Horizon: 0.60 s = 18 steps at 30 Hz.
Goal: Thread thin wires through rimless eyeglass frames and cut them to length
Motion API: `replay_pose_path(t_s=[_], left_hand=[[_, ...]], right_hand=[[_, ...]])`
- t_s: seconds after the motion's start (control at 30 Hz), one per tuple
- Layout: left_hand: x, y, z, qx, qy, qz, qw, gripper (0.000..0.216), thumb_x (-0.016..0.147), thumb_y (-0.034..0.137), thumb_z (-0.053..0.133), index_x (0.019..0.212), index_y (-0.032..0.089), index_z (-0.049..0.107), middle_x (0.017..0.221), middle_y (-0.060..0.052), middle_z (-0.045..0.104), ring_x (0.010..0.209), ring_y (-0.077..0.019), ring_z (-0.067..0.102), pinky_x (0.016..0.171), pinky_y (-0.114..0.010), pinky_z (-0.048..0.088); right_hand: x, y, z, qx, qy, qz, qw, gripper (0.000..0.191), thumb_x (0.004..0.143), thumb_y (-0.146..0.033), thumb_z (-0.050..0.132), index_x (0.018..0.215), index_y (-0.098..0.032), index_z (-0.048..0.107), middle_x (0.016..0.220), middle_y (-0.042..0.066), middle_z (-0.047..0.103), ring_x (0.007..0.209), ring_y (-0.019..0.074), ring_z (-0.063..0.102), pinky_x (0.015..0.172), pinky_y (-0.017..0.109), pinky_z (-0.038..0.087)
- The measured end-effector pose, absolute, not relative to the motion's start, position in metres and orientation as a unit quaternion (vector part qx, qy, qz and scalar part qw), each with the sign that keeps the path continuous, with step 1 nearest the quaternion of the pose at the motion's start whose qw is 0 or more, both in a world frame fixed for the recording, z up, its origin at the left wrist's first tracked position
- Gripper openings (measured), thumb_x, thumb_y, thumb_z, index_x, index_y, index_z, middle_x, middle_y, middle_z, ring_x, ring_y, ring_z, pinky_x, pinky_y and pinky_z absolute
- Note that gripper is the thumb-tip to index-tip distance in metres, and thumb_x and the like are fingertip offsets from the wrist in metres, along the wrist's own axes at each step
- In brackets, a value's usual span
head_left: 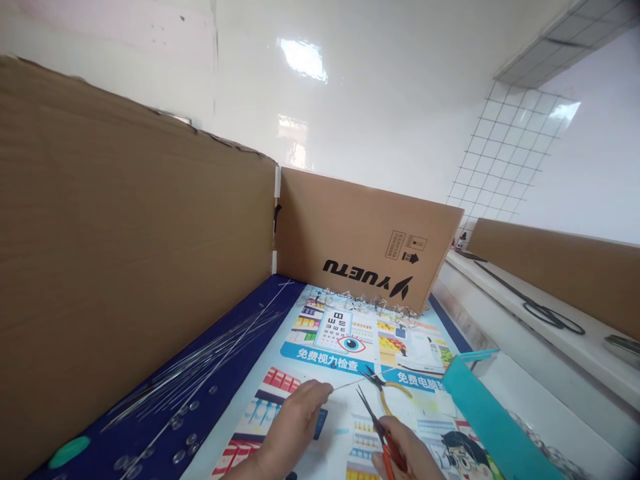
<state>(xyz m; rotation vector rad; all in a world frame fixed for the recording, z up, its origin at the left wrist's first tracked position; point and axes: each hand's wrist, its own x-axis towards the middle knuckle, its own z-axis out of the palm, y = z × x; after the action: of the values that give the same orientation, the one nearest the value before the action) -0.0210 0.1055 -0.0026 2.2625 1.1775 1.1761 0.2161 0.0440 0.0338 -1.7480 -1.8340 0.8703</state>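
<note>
A: Quick, where's the thin grey metal wire [347, 384]?
B: Mid-worktop, above the glossy printed poster [345, 413]. Near end's in the left hand [295, 417], thumb & fingers together, pinched on it. Other end runs R twd the nose of the yellow-handled metal pliers [376, 382]; can't tell if they touch.
A: Those pliers held?
B: No, lying on the poster, handles spread.
A: And the right hand [407, 448]?
B: Closed around the red-handled long-nose pliers [381, 430], dark tips pointing up & L, just below the wire, apart from it AFAICT.
A: What's around?
B: L of poster: dark blue surface [225, 393] w/ a loose bundle of thin silvery rods [175, 380], several clear round discs [179, 457] nearer, plus a green rounded piece [70, 452] at the near corner.
A: R side?
B: Teal open box [495, 413], small tangled metal bits [545, 443] inside, details too small. White counter [565, 293] beyond.
A: Far end?
B: Brown cardboard panel [350, 227], upside-down "YUETU" print, heap of small wiry pieces [370, 305] at its foot. Taller plain brown cardboard wall [125, 247] stands along the L, meeting it at the corner.
</note>
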Motion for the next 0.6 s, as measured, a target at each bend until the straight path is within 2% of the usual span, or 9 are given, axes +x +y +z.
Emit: replay_pose_path(t_s=[0.2,0.3,0.43,0.6], left_hand=[[-0.025,0.108,-0.010,0.813,0.414,0.405,0.055,0.042,0.079,-0.002,0.032,0.109,0.018,0.056,0.094,-0.009,0.063,0.090,-0.0205,0.059,0.080,-0.037,0.050],[-0.025,0.108,-0.014,0.825,0.417,0.382,-0.002,0.046,0.077,-0.004,0.033,0.112,0.018,0.054,0.099,-0.009,0.064,0.094,-0.0218,0.058,0.085,-0.040,0.049],[-0.025,0.106,-0.019,0.836,0.408,0.363,-0.061,0.049,0.075,-0.004,0.036,0.117,0.016,0.051,0.104,-0.009,0.064,0.097,-0.0220,0.059,0.090,-0.042,0.048],[-0.024,0.100,-0.013,0.843,0.411,0.336,-0.083,0.048,0.075,-0.004,0.038,0.117,0.016,0.050,0.103,-0.008,0.064,0.095,-0.0224,0.060,0.087,-0.041,0.049]], right_hand=[[0.205,0.044,0.048,-0.609,-0.669,0.350,0.242,0.041,0.070,-0.058,0.057,0.095,-0.025,0.058,0.076,0.002,0.057,0.068,0.0183,0.053,0.063,0.026,0.043],[0.196,0.046,0.046,-0.602,-0.663,0.362,0.258,0.045,0.072,-0.062,0.052,0.095,-0.024,0.056,0.075,0.001,0.056,0.069,0.0170,0.052,0.065,0.025,0.043],[0.182,0.050,0.041,-0.599,-0.626,0.411,0.282,0.055,0.071,-0.070,0.045,0.099,-0.022,0.053,0.084,0.002,0.055,0.056,0.0119,0.048,0.050,0.023,0.040],[0.172,0.054,0.046,-0.579,-0.612,0.479,0.247,0.057,0.072,-0.072,0.040,0.096,-0.021,0.049,0.059,-0.006,0.043,0.040,0.0061,0.037,0.039,0.019,0.030]])
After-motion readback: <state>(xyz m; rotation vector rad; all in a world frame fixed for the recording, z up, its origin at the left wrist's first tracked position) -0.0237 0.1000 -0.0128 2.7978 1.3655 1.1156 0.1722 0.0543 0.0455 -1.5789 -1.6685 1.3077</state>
